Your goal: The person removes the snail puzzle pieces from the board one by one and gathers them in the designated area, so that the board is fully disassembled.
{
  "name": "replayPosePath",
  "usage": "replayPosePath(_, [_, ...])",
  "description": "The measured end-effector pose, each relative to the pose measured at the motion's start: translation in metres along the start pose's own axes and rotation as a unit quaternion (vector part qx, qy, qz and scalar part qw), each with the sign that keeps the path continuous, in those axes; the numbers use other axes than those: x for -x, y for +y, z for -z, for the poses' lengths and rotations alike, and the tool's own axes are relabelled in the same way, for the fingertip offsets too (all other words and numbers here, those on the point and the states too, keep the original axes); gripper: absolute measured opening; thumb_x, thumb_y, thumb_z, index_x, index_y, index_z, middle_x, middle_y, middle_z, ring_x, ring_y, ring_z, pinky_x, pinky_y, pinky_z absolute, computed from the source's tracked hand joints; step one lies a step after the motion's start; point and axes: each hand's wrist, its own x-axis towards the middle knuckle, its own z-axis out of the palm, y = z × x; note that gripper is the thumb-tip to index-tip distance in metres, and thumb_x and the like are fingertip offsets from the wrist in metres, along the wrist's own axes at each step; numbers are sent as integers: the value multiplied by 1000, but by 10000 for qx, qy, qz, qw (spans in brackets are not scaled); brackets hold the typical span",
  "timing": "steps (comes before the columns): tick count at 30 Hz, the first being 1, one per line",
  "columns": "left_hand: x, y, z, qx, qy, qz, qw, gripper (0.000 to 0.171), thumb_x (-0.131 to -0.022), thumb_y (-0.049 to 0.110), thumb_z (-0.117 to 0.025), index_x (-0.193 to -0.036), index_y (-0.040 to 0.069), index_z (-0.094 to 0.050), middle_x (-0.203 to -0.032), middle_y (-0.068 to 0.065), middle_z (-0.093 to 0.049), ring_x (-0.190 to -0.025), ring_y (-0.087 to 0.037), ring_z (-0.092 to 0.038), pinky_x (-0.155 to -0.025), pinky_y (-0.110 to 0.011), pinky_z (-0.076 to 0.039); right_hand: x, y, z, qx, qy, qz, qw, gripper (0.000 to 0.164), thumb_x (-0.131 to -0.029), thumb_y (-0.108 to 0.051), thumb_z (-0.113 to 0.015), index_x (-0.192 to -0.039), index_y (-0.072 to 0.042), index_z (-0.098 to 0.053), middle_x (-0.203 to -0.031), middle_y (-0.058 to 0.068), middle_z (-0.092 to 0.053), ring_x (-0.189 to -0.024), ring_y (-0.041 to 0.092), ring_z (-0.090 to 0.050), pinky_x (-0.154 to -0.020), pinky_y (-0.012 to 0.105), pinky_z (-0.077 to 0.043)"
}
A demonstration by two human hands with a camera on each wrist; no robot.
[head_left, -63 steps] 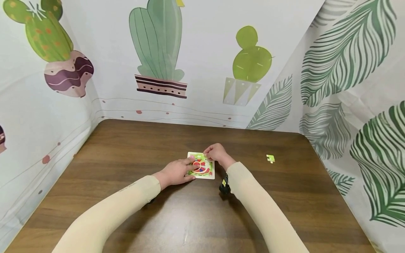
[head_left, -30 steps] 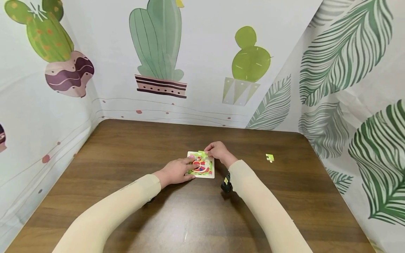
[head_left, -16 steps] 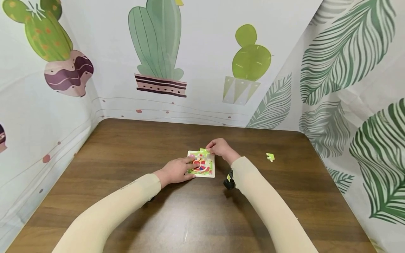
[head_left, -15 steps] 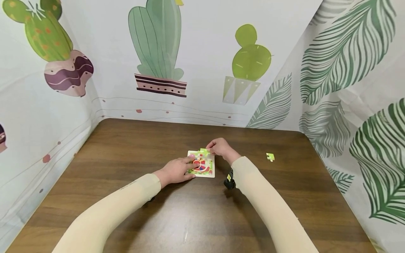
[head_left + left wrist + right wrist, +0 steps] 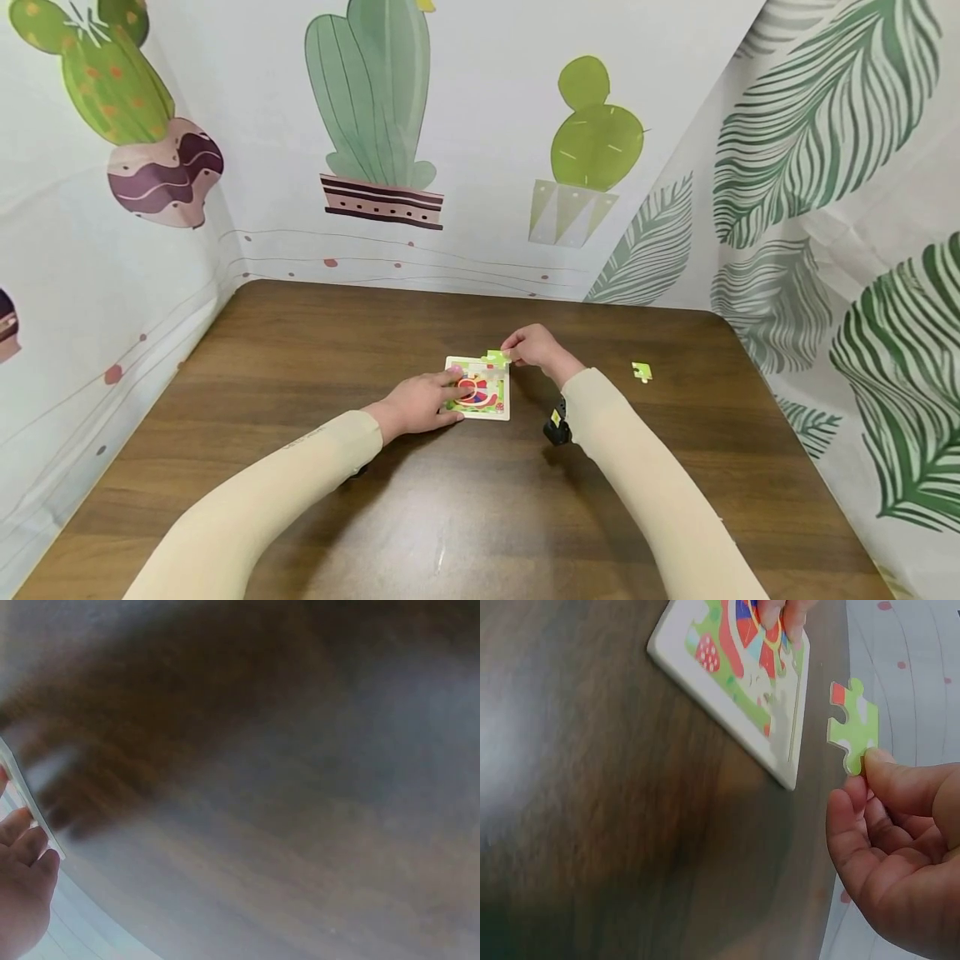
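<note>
A jigsaw puzzle in a pale square frame [image 5: 500, 417] lies on the table, its picture showing a red and blue wheel-like shape on green. My left hand [image 5: 417, 405] rests on the puzzle's left part, fingers spread over it. Between thumb and fingertips my right hand [image 5: 900, 832] pinches a green puzzle piece [image 5: 855, 724] with one red corner. In the head view that right hand [image 5: 537, 345] is at the puzzle's far right corner, the piece raised off the board. The right wrist view shows a bare pale strip along one side of the board [image 5: 783, 724].
A loose green puzzle piece [image 5: 641, 372] lies to the right on the brown wooden table [image 5: 360, 333]. Behind the table hangs a white cloth [image 5: 480, 150] printed with cacti and leaves. Black wrist cameras are strapped under both forearms.
The right hand has lifted a green piece from the puzzle's top right part and moved it up and to the right. The left hand has stayed on the puzzle.
</note>
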Motion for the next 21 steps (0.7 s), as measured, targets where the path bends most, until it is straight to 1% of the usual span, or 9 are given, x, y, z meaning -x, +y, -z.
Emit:
replayPosePath(5, [-1, 0, 0, -7, 4, 14, 10000, 51, -100, 42, -64, -145, 18, -61, -159, -15, -48, -139, -37, -56, -112, -49, -49, 0, 8, 10, 20, -18, 72, 10000, 19, -97, -3, -65, -111, 9, -71, -103, 14, -68, -80, 13, -60, -82, 30, -60])
replayPosePath(12, [1, -1, -1, 15, 66, -16, 10000, 51, -99, 41, -64, -145, 18, -61, -159, -16, -48, -138, -39, -57, -111, -49, -50, -2, 27, 28, 48, -331, 305, 9990, 21, -97, 0, -62, -113, 13, -68, -99, 12, -68, -78, 9, -61, -82, 29, -60])
replayPosePath(15, [1, -1, -1, -3, 105, -18, 9999, 51, -99, 41, -65, -144, 18, -62, -158, -15, -49, -138, -38, -57, -111, -49, -50, -2, 34, 36, 103, -355, 351, 9987, 22, -97, 0, -62, -113, 14, -67, -98, 12, -68, -78, 9, -61, -82, 29, -60])
replayPosePath(21, [1, -1, -1, -46, 111, -38, 9999, 50, -99, 42, -64, -144, 20, -61, -158, -15, -49, -138, -38, -58, -111, -49, -50, 0, 46, 54, 193, -411, 400, 9982, 22, -97, 0, -61, -112, 15, -67, -95, 10, -69, -77, 7, -62, -78, 25, -59])
